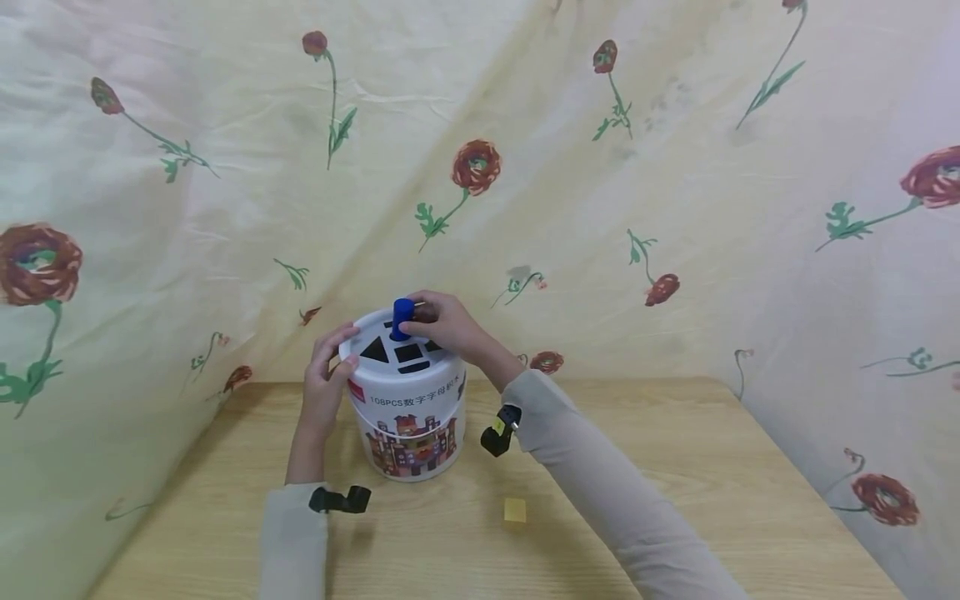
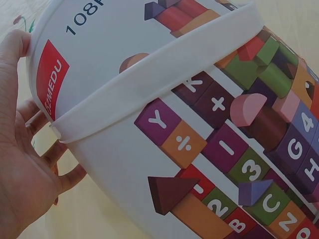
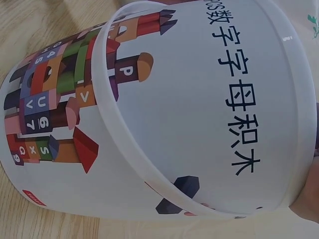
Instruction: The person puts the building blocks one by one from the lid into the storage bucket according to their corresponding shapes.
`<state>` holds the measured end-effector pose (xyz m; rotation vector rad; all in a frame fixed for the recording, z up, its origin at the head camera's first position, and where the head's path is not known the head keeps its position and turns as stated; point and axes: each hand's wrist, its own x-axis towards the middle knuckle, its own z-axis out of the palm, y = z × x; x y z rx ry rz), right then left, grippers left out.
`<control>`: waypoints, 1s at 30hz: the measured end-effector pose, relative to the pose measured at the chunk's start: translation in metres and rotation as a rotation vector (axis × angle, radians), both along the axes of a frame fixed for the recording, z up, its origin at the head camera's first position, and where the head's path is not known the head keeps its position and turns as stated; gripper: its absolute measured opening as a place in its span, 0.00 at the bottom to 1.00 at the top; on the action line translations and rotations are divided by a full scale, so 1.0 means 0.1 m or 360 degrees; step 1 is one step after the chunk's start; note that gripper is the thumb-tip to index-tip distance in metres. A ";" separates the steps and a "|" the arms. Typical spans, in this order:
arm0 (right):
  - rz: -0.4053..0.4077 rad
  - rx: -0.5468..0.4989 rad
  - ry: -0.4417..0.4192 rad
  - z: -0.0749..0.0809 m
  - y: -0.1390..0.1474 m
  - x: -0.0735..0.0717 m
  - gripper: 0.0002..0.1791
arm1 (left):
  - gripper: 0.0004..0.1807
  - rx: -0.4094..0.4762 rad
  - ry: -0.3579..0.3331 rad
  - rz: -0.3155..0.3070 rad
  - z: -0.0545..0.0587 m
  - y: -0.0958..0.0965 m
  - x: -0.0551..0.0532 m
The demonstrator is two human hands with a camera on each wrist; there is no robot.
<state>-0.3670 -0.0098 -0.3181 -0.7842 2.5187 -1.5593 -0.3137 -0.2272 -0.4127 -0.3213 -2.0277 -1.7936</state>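
A white bucket stands upright on the table, printed with colourful toy blocks. Its white lid has several dark shaped openings. My right hand pinches a blue cylinder block, held upright with its lower end at an opening in the lid; how deep it sits cannot be told. My left hand holds the bucket's left side near the rim, thumb toward the front and fingers farther back. In the left wrist view, those fingers curve against the bucket wall beside the white handle.
A small yellow square block lies on the wooden table, right of and in front of the bucket. Flower-patterned cloth hangs behind and along both sides of the table. Black wrist cameras sit at both sleeves.
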 end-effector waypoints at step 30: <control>0.0036 -0.0023 0.0034 0.00 0.02 0.01 0.27 | 0.24 -0.0007 -0.0002 0.0003 0.00 0.00 -0.02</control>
